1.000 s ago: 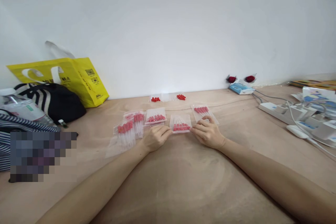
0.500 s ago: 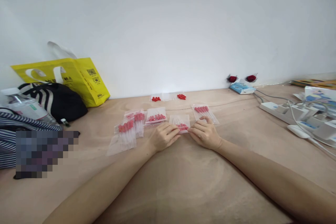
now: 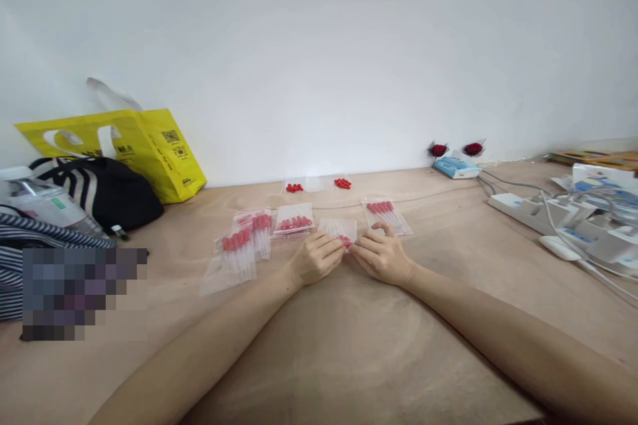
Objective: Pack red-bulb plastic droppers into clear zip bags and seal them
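A small clear plastic bag (image 3: 337,229) with red-tipped, whitish sticks inside lies flat in front of me, its red ends towards me. At the near edge of this bag, my left hand (image 3: 317,259) pinches the left corner with bent fingers. My right hand (image 3: 383,256) closes on the right corner, close to the left fingertips. Both thumbs are mostly hidden. Just beyond the right hand rests another bag of red-tipped sticks (image 3: 385,214). Left of my left hand are a stack of similar bags (image 3: 294,220) and overlapping bags of sticks (image 3: 238,249).
Small bags with red pieces (image 3: 294,188) lie by the wall. To the left stand a yellow bag (image 3: 172,159), a black pouch (image 3: 124,192) and a bottle (image 3: 54,206). On the right are a tissue pack (image 3: 456,167), dark red flowers (image 3: 473,149) and a power strip (image 3: 518,206) with cables.
My hands have come closer together along the bag's near edge, now covering more of the red ends. The view has shifted slightly; the other bags lie as before.
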`<action>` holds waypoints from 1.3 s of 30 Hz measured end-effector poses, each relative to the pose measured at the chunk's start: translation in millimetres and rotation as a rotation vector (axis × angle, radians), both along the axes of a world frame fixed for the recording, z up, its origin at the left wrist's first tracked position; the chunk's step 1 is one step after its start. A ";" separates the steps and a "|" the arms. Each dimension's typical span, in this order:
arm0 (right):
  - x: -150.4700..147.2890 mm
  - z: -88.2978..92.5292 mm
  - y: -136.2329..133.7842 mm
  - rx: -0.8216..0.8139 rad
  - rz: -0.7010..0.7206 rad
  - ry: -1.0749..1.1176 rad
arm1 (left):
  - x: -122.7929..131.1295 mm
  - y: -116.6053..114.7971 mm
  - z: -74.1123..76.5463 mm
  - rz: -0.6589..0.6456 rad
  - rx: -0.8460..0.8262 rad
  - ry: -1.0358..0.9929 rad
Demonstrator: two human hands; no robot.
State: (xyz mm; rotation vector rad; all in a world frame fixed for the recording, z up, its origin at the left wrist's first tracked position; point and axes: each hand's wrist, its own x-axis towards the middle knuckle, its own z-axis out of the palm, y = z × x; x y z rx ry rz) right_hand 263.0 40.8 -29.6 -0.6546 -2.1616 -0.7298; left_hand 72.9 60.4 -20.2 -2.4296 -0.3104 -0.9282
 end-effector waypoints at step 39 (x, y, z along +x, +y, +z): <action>-7.2 0.3 -0.9 0.007 0.012 0.039 | -9.9 -3.1 2.2 0.047 0.040 0.013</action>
